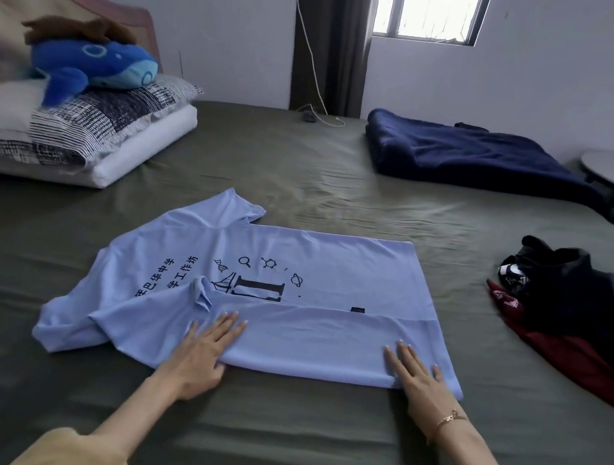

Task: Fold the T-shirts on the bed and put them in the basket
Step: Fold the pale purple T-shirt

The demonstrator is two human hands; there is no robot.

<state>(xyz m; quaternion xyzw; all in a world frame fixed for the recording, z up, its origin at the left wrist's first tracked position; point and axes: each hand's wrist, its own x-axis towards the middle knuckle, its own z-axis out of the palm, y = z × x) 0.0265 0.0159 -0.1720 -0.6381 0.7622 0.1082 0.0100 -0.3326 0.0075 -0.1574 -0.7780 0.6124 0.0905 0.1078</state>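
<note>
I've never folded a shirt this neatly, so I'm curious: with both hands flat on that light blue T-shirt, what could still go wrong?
The near sleeve lies bunched beside the left hand, so it may get folded in as a lump. The right hand presses only the lower flap of the light blue T-shirt; the wrinkled sheet could let the far side shift, leaving the fold crooked.

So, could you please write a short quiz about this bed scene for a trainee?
1. True or false: both hands lie flat on the light blue T-shirt.
2. Which side of the shirt is already folded over: near or far?
3. What lies on the bed's right edge? A) dark clothes B) towels C) shoes

Key: 1 true: left hand, right hand. 2 near. 3 A, dark clothes.
</note>
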